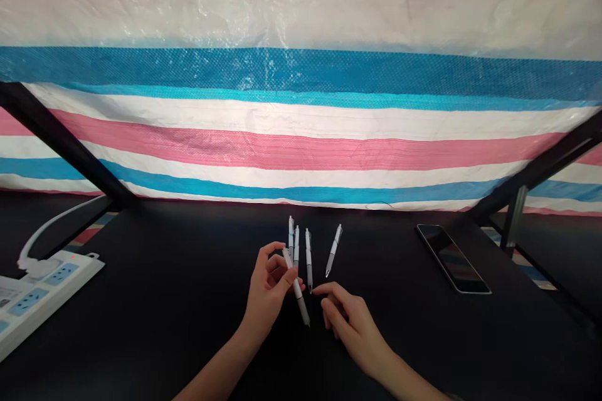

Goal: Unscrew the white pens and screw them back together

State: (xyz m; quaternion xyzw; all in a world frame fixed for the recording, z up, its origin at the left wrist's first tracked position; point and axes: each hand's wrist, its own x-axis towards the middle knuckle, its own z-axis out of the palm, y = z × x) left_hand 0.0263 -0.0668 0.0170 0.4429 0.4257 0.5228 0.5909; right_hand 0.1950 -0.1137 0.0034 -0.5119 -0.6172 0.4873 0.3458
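Note:
My left hand [268, 291] is closed on a white pen [300, 299] with a grey grip. The pen slants with its exposed point down and towards me, and its clicker end sits by my index finger. My right hand [352, 326] has nothing visible in it. Its index finger reaches left, close to the tip of another white pen [308, 257] lying on the black table; I cannot tell if they touch. A separate pen [334, 249] lies to the right. Behind my left fingers, two more pens lie side by side, a farther pen [290, 232] and a nearer pen [296, 241], partly hidden.
On the right of the black table [188, 276] lies a dark phone [452, 258]. A white power strip [49, 294] with a plugged-in cable is at the left. Black frame bars slope up on both sides, and a striped plastic sheet [301, 150] hangs behind.

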